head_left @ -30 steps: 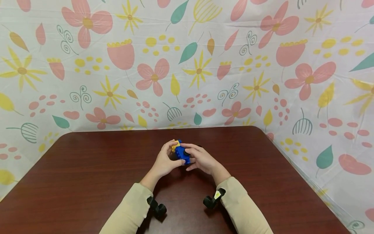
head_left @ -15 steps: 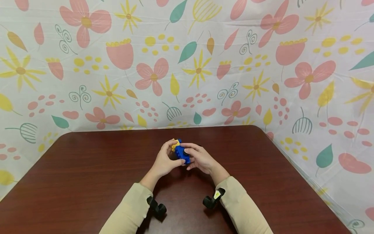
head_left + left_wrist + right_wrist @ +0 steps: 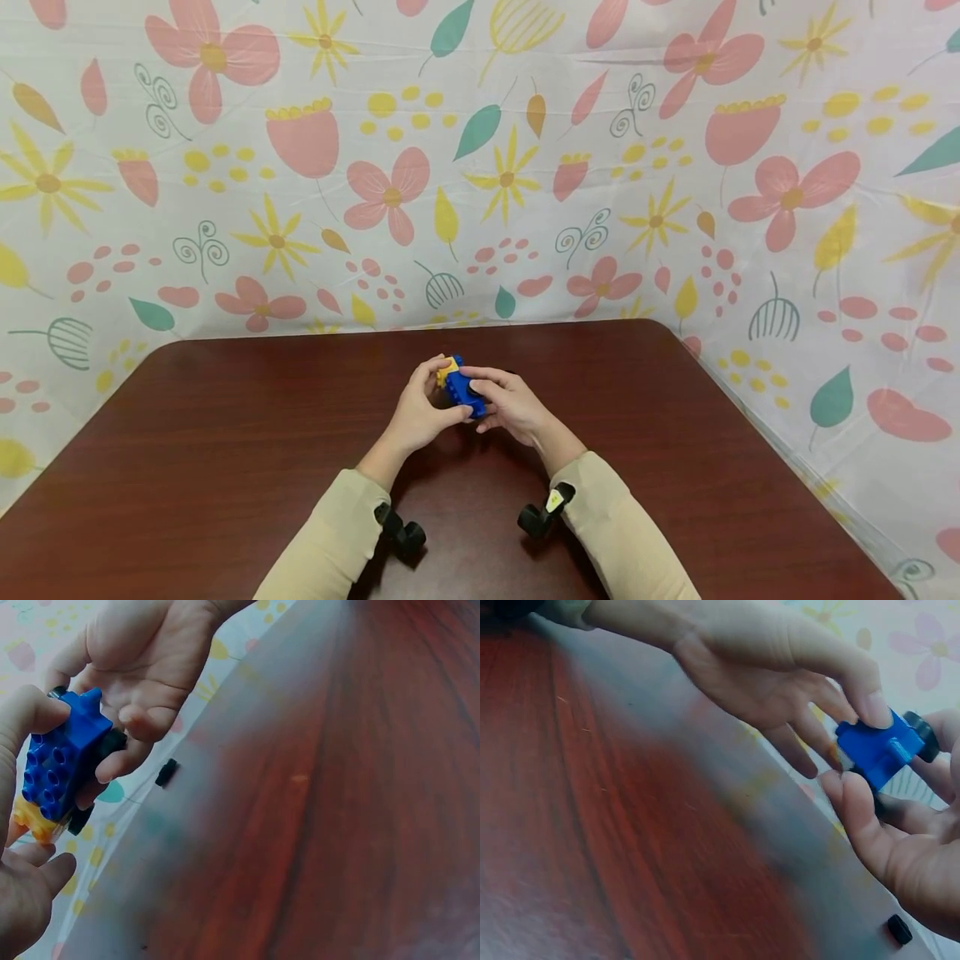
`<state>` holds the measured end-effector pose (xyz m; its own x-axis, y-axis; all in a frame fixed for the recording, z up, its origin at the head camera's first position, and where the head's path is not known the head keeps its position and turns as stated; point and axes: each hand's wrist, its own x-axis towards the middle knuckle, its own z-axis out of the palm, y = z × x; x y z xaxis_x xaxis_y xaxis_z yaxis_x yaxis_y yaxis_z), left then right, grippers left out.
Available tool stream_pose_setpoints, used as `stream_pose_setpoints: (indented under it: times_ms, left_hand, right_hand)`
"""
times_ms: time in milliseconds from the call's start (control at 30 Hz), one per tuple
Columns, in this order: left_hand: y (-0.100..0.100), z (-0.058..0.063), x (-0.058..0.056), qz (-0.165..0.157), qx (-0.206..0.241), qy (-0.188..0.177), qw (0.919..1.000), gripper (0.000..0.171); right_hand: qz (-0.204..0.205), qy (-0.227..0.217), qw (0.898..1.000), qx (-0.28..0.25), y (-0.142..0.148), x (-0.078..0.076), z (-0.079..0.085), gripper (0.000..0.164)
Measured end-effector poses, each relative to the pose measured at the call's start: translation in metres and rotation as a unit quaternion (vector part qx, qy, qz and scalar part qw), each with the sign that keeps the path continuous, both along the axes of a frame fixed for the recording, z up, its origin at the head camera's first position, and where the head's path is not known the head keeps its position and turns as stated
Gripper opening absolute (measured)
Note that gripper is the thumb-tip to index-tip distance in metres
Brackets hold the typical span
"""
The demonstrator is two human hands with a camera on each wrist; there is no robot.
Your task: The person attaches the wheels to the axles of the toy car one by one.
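A small toy car (image 3: 462, 393) of blue and yellow building bricks with black wheels is held between both hands over the far middle of the table. My left hand (image 3: 414, 412) grips its left side, thumb on the blue near end and fingertips at the yellow brick (image 3: 36, 822). Blue studs (image 3: 54, 769) face the left wrist camera. From the other side my right hand (image 3: 522, 410) holds the car, thumb and fingers around a black wheel (image 3: 922, 737). Part of the car's underside is hidden by the fingers.
A loose black wheel (image 3: 166, 773) lies on the table near the right hand. The dark red-brown wooden table (image 3: 240, 433) ends at a wall hung with flower-patterned cloth (image 3: 480, 167). Black camera mounts (image 3: 405, 533) stick out from both sleeves.
Both hands keep their hold on the toy car. Hands, car and background have drifted slightly left in the head view.
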<state>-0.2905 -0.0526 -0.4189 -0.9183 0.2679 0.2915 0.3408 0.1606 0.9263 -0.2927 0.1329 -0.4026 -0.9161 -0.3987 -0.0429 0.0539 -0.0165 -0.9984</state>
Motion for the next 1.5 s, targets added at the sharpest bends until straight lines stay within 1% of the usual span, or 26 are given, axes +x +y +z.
stream_pose_setpoints:
  times_ms: [100, 200, 333, 433, 567, 700, 833, 933, 1133, 1300, 1400, 1500]
  left_hand:
    - [-0.0011, 0.0013, -0.0011, 0.011, 0.000, 0.005, 0.9999, 0.073]
    - [-0.0017, 0.0008, -0.0026, 0.015, -0.003, 0.003, 0.9999, 0.073]
    - [-0.0018, -0.0009, -0.0029, 0.007, 0.000, 0.006, 1.0000, 0.072]
    - [-0.0019, -0.0019, -0.0028, 0.005, 0.000, 0.004, 1.0000, 0.072]
    - [-0.0025, -0.0014, -0.0021, 0.005, -0.008, -0.012, 0.9999, 0.076]
    - [-0.0030, 0.0009, -0.0014, 0.003, -0.016, -0.032, 0.9993, 0.083]
    - [-0.0036, 0.0017, -0.0017, -0.006, -0.003, -0.048, 0.9988, 0.086]
    - [-0.0039, 0.0026, -0.0024, -0.008, 0.013, -0.061, 0.9980, 0.082]
    - [-0.0029, 0.0044, -0.0046, 0.023, 0.025, -0.078, 0.9964, 0.064]
    - [-0.0024, 0.0052, -0.0058, 0.042, 0.039, -0.091, 0.9942, 0.055]
    - [-0.0017, 0.0052, -0.0065, 0.044, 0.064, -0.111, 0.9907, 0.052]
    - [-0.0009, 0.0058, -0.0066, 0.048, 0.083, -0.125, 0.9875, 0.051]
  right_hand:
    - [-0.009, -0.001, 1.000, 0.012, -0.0033, -0.0001, 0.0024, 0.044]
    - [-0.015, 0.002, 0.999, 0.037, -0.0043, -0.0004, 0.0042, 0.042]
    - [-0.024, 0.014, 0.997, 0.065, -0.0030, -0.0008, 0.0040, 0.042]
    - [-0.027, 0.019, 0.997, 0.069, -0.0023, -0.0014, 0.0029, 0.043]
    - [-0.025, 0.022, 0.998, 0.060, -0.0019, -0.0023, 0.0015, 0.044]
    - [-0.027, 0.024, 0.997, 0.062, -0.0013, -0.0030, 0.0003, 0.043]
    - [-0.027, 0.026, 0.997, 0.071, -0.0013, -0.0035, -0.0003, 0.043]
    - [-0.023, 0.024, 0.997, 0.075, -0.0020, -0.0033, 0.0006, 0.043]
    - [-0.017, 0.020, 0.996, 0.081, -0.0030, -0.0021, 0.0025, 0.042]
    - [-0.004, 0.023, 0.996, 0.082, -0.0038, -0.0024, 0.0018, 0.040]
    - [-0.012, 0.033, 0.995, 0.093, -0.0036, -0.0023, 0.0016, 0.038]
    - [-0.035, 0.052, 0.992, 0.108, -0.0028, -0.0029, 0.0006, 0.037]
